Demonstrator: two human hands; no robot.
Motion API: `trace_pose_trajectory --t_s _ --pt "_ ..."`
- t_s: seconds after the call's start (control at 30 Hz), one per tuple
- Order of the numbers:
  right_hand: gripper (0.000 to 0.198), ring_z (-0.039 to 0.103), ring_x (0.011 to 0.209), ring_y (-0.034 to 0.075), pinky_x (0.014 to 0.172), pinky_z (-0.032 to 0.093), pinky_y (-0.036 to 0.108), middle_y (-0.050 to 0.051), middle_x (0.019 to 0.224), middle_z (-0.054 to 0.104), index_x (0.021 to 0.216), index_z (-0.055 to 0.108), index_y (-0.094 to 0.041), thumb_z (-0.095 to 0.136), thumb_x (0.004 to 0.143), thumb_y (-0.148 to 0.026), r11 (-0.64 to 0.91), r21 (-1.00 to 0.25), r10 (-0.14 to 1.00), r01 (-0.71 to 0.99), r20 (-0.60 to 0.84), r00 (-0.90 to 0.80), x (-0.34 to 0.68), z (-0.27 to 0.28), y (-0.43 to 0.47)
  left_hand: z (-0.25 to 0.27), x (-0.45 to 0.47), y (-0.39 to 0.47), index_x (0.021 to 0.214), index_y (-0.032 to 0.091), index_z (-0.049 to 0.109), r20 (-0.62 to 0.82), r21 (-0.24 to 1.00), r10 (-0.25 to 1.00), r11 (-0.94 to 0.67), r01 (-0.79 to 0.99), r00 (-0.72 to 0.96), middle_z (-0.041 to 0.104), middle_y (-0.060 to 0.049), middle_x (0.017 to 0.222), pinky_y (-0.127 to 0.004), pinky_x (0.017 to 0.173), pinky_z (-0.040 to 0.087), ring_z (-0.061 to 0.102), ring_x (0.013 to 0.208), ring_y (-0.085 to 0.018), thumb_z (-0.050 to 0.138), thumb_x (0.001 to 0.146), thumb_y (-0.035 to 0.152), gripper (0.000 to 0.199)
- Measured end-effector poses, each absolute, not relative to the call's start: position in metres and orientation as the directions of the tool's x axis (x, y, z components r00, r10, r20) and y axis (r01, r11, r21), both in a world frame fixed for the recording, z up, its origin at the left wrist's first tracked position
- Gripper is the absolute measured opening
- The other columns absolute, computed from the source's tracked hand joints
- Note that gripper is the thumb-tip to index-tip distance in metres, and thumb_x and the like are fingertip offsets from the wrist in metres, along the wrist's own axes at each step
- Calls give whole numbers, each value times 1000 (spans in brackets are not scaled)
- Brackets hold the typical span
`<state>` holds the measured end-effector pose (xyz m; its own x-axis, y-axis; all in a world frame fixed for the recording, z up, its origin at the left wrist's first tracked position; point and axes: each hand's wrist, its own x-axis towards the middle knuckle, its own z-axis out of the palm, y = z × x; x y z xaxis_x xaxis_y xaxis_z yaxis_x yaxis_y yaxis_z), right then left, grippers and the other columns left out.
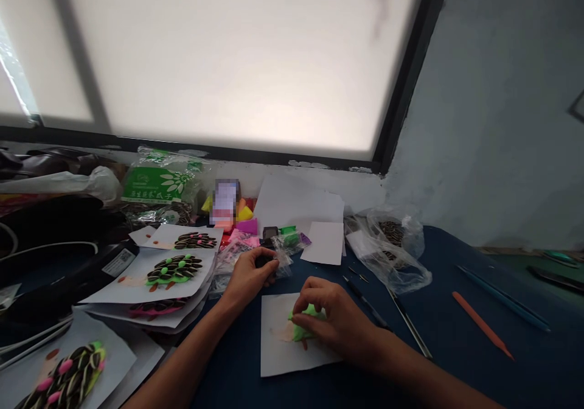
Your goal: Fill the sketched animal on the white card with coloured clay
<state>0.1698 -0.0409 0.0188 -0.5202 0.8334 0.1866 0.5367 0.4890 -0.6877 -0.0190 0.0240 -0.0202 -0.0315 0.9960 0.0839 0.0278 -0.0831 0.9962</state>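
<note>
On the blue table lies a white card (274, 360) with a green clay shape (301, 331) on it, plus a pale clay part at its left and a small brown piece below. Over the green clay, my right hand (335, 314) is closed in a pinch, its fingertips at the clay; whatever they hold is hidden. Beyond the card's upper left edge, my left hand (250, 272) curls its fingers around dark bits that look like sunflower seeds (263, 262). A few loose seeds (358, 274) lie right of the card, near a dark pen (365, 299).
Finished-looking seed-and-clay cards (109, 290) are stacked at left. Behind stand a green seed bag (152, 184), a phone (225, 199), coloured clay packets (246, 226) and white paper (323, 243). A plastic bag of seeds (395, 244), a metallic stick (410, 327) and an orange tool (481, 324) lie at right.
</note>
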Motion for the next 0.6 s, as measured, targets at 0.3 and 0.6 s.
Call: trace_pose_trajectory --t_s 0.3,0.6 --pt "10 58 61 12 58 44 23 -1 73 65 81 68 -18 62 84 -10 458 -733 843 503 178 -508 171 21 -42 -16 -19 23 76 16 61 63 998 997 -63 7 -46 58 6 52 -18 37 41 57 40 -11 77 61 40 32" --pt "12 58 67 13 62 44 23 2 81 67 79 69 -18 64 82 -7 486 -702 828 521 178 -532 170 20 -43 -14 -19 21 64 18 54 88 996 994 -88 6 -66 55 7 51 -17 35 39 50 37 -8 78 60 42 34"
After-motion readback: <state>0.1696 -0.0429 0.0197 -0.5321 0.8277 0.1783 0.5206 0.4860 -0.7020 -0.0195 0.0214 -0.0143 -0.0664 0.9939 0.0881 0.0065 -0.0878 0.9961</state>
